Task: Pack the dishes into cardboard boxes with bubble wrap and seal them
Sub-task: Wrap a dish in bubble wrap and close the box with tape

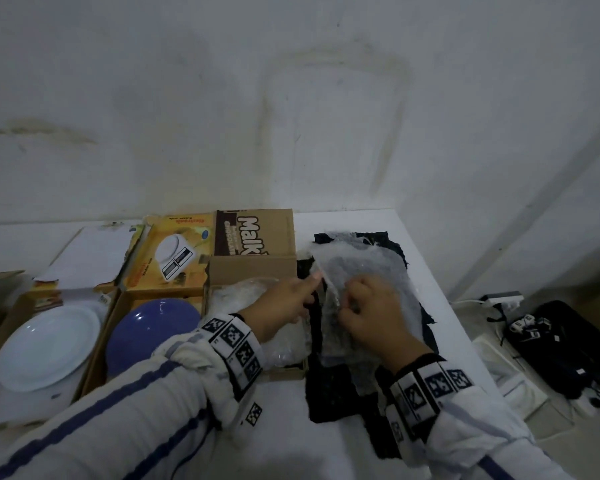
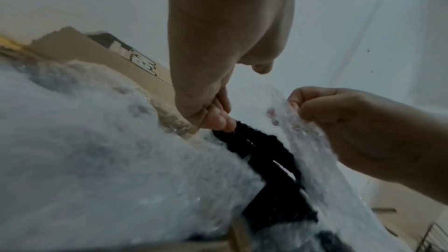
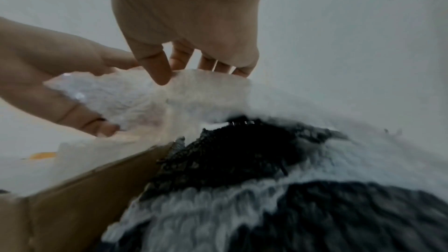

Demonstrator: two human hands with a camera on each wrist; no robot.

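Both hands, left hand [image 1: 284, 303] and right hand [image 1: 374, 313], pinch the crinkled clear bubble wrap [image 1: 368, 268] lifted over a black knitted cloth [image 1: 333, 396] near the bench's right edge, beside the brown cardboard box [image 1: 253, 268].

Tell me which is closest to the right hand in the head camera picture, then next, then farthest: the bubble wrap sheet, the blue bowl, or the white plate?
From the right hand:
1. Bubble wrap sheet: its fingers pinch it, on the black cloth.
2. Blue bowl: to the left, in the middle box.
3. White plate: farthest left, in the end box.
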